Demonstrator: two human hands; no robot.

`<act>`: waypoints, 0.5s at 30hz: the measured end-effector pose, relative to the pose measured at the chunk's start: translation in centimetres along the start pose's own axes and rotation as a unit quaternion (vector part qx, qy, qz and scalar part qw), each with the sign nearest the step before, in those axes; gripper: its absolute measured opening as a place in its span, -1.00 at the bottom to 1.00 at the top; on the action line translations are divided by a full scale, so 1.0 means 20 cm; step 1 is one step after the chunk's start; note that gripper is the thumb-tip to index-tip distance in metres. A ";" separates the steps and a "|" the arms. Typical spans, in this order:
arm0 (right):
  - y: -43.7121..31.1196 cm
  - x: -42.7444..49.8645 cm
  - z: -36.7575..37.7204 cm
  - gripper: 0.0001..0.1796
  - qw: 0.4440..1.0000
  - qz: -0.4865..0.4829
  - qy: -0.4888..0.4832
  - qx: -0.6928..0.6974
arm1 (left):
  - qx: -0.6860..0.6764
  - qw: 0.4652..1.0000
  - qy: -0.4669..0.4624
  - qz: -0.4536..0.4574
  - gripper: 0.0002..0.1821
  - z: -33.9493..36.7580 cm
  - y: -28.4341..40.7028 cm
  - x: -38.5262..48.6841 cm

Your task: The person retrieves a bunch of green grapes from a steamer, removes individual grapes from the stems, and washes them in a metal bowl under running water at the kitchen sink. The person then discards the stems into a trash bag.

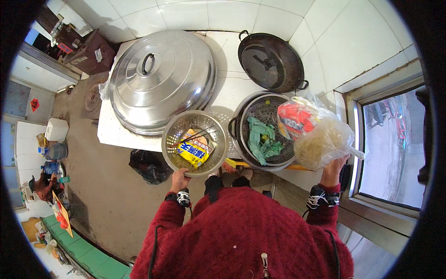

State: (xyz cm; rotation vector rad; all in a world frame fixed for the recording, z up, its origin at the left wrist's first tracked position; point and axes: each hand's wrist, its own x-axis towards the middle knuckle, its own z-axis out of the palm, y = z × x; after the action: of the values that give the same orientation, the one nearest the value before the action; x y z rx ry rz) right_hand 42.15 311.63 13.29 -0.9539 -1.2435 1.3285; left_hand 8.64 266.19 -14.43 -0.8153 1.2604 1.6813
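Observation:
My left hand (180,180) grips the near rim of a perforated metal colander (216,164). Inside the colander lie a yellow printed food packet (193,153) and a pair of dark chopsticks (202,135). My right hand (335,170) is at the underside of a clear plastic bag (322,146) with pale contents, its fingers mostly hidden by the bag. A red printed packet (296,117) shows at the bag's upper left. Beside the bag, a steamer pot (240,150) holds a crumpled green plastic bag (259,139) and small round green things.
A large domed metal lid (163,76) and a black two-handled wok (266,61) stand on the white tiled counter (226,85). A black plastic bag (150,166) is on the floor. A window (393,146) is at the right. Another person (47,188) is at the far left.

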 end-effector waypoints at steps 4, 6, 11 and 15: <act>-0.01 0.01 0.05 -0.63 0.998 -0.036 -0.034 0.029 | 0.036 0.999 -0.008 -0.029 -0.62 -0.04 -0.07 0.06; -0.01 0.01 0.07 -0.63 0.998 -0.026 -0.036 0.035 | 0.051 0.998 0.015 -0.044 -0.58 -0.06 -0.11 0.12; 0.03 0.03 0.10 -0.65 0.999 -0.027 -0.028 0.013 | 0.019 0.996 -0.050 -0.064 -0.57 -0.03 -0.18 0.24; 0.05 0.03 0.10 -0.66 0.997 0.000 -0.029 -0.068 | -0.020 0.989 -0.143 -0.041 -0.56 0.03 -0.20 0.25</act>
State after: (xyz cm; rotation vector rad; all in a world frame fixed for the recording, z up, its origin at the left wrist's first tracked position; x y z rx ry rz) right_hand 39.89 311.98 12.63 -1.0168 -1.3915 1.2928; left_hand 10.25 268.47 -20.25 -0.6151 0.9867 1.6924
